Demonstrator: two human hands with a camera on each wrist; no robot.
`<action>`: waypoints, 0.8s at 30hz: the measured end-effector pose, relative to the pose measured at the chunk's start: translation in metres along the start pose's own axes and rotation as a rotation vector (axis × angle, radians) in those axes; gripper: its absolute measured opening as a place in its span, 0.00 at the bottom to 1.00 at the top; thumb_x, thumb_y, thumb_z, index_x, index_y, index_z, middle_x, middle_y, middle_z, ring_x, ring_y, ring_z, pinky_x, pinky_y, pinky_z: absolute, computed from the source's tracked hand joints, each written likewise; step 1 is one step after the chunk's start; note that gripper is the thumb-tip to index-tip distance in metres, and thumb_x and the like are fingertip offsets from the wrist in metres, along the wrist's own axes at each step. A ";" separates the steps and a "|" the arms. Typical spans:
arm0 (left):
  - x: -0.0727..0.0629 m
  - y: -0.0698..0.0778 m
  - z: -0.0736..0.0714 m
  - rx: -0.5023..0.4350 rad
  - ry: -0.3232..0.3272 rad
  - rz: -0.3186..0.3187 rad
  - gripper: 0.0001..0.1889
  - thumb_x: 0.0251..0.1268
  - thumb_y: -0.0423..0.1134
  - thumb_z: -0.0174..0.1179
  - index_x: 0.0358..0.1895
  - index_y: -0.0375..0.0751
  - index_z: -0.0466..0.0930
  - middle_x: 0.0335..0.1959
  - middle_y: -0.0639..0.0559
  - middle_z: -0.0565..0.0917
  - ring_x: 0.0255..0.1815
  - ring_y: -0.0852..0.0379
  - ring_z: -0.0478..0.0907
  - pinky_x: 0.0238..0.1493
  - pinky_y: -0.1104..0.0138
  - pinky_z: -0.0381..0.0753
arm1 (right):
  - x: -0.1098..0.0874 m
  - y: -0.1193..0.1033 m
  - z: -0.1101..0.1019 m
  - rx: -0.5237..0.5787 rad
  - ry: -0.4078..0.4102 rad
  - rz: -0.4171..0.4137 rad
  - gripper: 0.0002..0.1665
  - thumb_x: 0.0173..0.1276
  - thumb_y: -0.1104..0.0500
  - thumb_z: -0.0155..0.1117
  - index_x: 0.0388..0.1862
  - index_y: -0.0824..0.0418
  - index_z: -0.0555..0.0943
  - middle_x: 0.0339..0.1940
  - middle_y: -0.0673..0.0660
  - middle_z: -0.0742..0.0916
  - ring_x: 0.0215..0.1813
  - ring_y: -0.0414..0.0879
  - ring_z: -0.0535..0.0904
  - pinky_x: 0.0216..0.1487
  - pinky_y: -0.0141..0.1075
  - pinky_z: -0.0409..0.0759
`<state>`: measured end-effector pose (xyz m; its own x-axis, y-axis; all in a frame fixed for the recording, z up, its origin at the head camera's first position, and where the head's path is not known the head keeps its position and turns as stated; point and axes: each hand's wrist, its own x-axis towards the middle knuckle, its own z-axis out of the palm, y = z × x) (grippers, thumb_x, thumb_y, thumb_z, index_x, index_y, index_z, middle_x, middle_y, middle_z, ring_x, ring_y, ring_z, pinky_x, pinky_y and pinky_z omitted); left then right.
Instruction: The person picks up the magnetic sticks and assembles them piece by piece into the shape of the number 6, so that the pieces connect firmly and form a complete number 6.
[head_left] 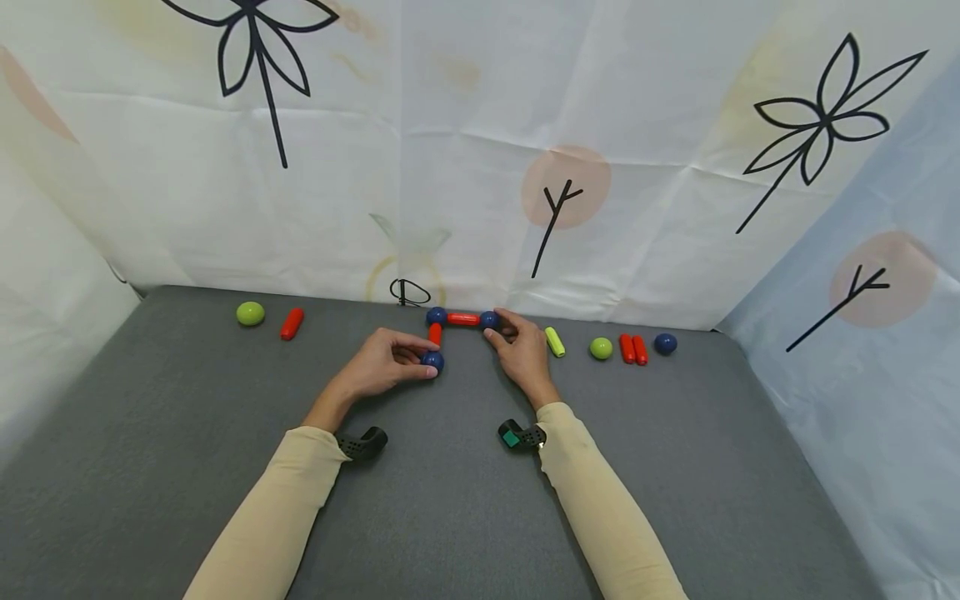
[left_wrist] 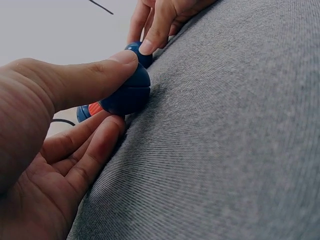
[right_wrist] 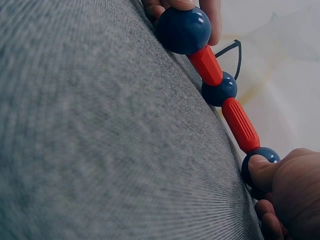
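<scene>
We see a bent shape [head_left: 450, 318] lying at the far side of the grey table [head_left: 457, 500], between our two hands. It has two arms, so no one long line. From the corner ball [head_left: 437, 315], one red stick [head_left: 463, 319] points to 3 o'clock, to the end ball [head_left: 489, 320]. The other red stick [head_left: 435, 335] points to 6 o'clock, to the near ball [head_left: 433, 359].

Our left hand [head_left: 386, 362], at 8 o'clock from the shape, pinches the near ball with thumb and fingers. Our right hand [head_left: 522, 352], between 3 and 4 o'clock, pinches the end ball.

We count three blue balls and two red sticks in the shape. Out at 9 o'clock lie one green ball [head_left: 251, 313] and one loose red stick [head_left: 292, 323], pointing 1 to 7. Toward 3 o'clock lie one lime stick [head_left: 555, 342], pointing 11 to 5, then one more green ball [head_left: 601, 348], two side-by-side red sticks [head_left: 633, 349] and one loose blue ball [head_left: 665, 343].

Our right hand sits between the shape and the lime stick. A white cloth [head_left: 472, 117] with drawings stands at 12 o'clock, just behind the shape.
</scene>
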<state>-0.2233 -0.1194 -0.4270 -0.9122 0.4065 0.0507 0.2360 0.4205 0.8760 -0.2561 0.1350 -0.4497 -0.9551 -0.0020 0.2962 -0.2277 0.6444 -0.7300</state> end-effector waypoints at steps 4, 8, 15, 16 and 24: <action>0.000 0.000 0.000 -0.004 0.001 -0.001 0.20 0.60 0.37 0.75 0.55 0.38 0.87 0.39 0.48 0.86 0.38 0.53 0.80 0.43 0.59 0.80 | 0.000 -0.001 -0.001 0.004 -0.001 0.000 0.25 0.68 0.58 0.73 0.63 0.59 0.83 0.50 0.63 0.88 0.50 0.54 0.84 0.52 0.46 0.82; 0.000 0.000 0.001 -0.011 0.001 -0.004 0.20 0.60 0.37 0.75 0.55 0.38 0.87 0.39 0.48 0.86 0.38 0.53 0.80 0.43 0.59 0.80 | 0.000 -0.001 -0.001 0.005 0.002 -0.004 0.25 0.68 0.58 0.73 0.63 0.59 0.83 0.50 0.63 0.88 0.50 0.54 0.84 0.52 0.47 0.82; 0.000 0.001 0.000 -0.011 0.000 0.001 0.19 0.60 0.37 0.75 0.55 0.37 0.87 0.39 0.48 0.86 0.37 0.53 0.81 0.43 0.59 0.80 | 0.000 -0.001 -0.001 0.012 0.008 -0.005 0.24 0.68 0.58 0.73 0.62 0.60 0.84 0.49 0.63 0.88 0.49 0.54 0.85 0.51 0.47 0.82; 0.000 0.001 0.000 -0.011 0.000 0.003 0.20 0.60 0.37 0.75 0.55 0.37 0.87 0.39 0.48 0.86 0.38 0.53 0.81 0.43 0.59 0.80 | 0.000 -0.001 -0.001 0.014 0.012 -0.011 0.24 0.68 0.58 0.73 0.62 0.60 0.84 0.49 0.63 0.88 0.49 0.54 0.85 0.51 0.47 0.82; -0.001 0.002 -0.001 -0.008 -0.001 0.006 0.20 0.60 0.38 0.75 0.55 0.38 0.87 0.41 0.48 0.87 0.38 0.54 0.82 0.44 0.59 0.81 | -0.001 -0.001 -0.001 0.021 0.027 -0.031 0.24 0.67 0.59 0.74 0.61 0.62 0.84 0.48 0.65 0.88 0.48 0.56 0.85 0.49 0.48 0.83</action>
<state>-0.2225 -0.1194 -0.4254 -0.9105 0.4097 0.0555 0.2387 0.4113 0.8797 -0.2547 0.1350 -0.4484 -0.9420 -0.0009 0.3355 -0.2617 0.6278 -0.7330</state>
